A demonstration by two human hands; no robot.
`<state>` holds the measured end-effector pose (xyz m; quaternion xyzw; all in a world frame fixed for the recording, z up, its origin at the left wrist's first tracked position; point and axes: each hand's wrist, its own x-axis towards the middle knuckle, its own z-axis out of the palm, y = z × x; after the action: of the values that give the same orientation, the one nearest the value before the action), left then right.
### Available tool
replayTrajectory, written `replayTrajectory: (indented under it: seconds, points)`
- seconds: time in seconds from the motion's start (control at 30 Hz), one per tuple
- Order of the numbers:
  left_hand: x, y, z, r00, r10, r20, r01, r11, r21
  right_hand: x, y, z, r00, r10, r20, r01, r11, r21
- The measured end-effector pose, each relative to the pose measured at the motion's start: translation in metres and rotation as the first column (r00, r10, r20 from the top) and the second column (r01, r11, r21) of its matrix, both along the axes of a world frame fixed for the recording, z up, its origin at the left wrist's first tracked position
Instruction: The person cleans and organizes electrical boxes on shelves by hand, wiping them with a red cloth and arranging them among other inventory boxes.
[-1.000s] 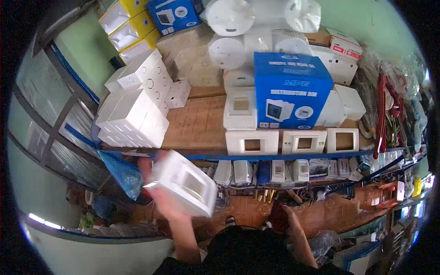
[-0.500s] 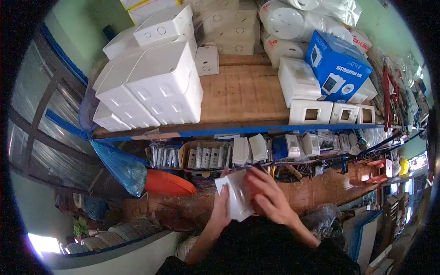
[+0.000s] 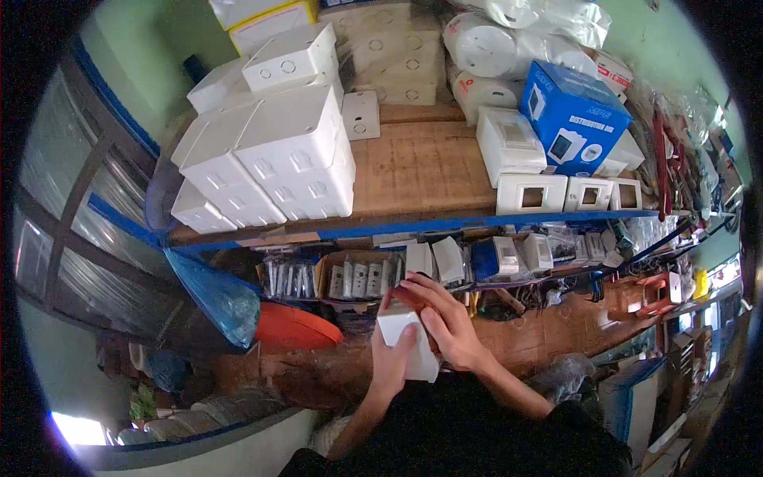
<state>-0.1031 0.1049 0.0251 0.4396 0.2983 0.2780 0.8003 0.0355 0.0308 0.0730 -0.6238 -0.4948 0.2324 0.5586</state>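
Low in front of my body, a small white plastic box (image 3: 421, 364) is gripped by my left hand (image 3: 388, 364), its thumb lying across the front face. My right hand (image 3: 455, 332) is closed over a reddish-brown, cloth-like piece (image 3: 408, 300) and presses it along the box's upper and right side. Much of this piece is hidden under the fingers, so its exact kind cannot be made out. The box is held tilted in the air, below the edge of the wooden shelf (image 3: 421, 171).
White junction boxes (image 3: 290, 127) are stacked on the shelf's left. A blue distribution box carton (image 3: 576, 119) and white switch enclosures (image 3: 531, 193) stand on its right. A lower shelf holds a carton of packed parts (image 3: 358, 274). An orange-red rounded object (image 3: 298, 326) is at left.
The white box has turned in my left hand, showing a different face. My right hand has shifted up and left with the reddish-brown piece. The view has tilted slightly.
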Motion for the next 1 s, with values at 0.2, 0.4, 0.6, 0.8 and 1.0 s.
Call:
replayTrajectory:
  seconds: [0.2, 0.4, 0.6, 0.8, 1.0]
  points:
    - [0.019, 0.024, 0.01, 0.995, 0.058, 0.082, -0.035, 0.964, -0.264, -0.021, -0.031, -0.023, 0.986, -0.038, 0.162, 0.022, 0.995, 0.1]
    - [0.029, -0.015, 0.01, 0.987, 0.05, -0.151, 0.041, 0.838, 0.544, 0.025, -0.029, -0.011, 0.919, 0.016, 0.394, -0.125, 0.959, 0.253]
    - [0.041, -0.028, 0.029, 0.996, 0.091, 0.0, -0.081, 0.88, 0.468, 0.021, -0.019, -0.005, 0.984, -0.109, -0.142, 0.135, 0.974, 0.184]
    - [0.042, -0.002, 0.035, 0.963, 0.226, 0.144, -0.225, 0.974, -0.024, -0.007, -0.045, 0.001, 0.993, -0.044, -0.107, 0.055, 0.993, 0.105]
    - [0.045, -0.008, 0.017, 0.982, 0.096, 0.162, -0.113, 0.989, 0.1, 0.016, -0.036, 0.012, 0.925, -0.038, 0.377, -0.031, 0.984, 0.176]
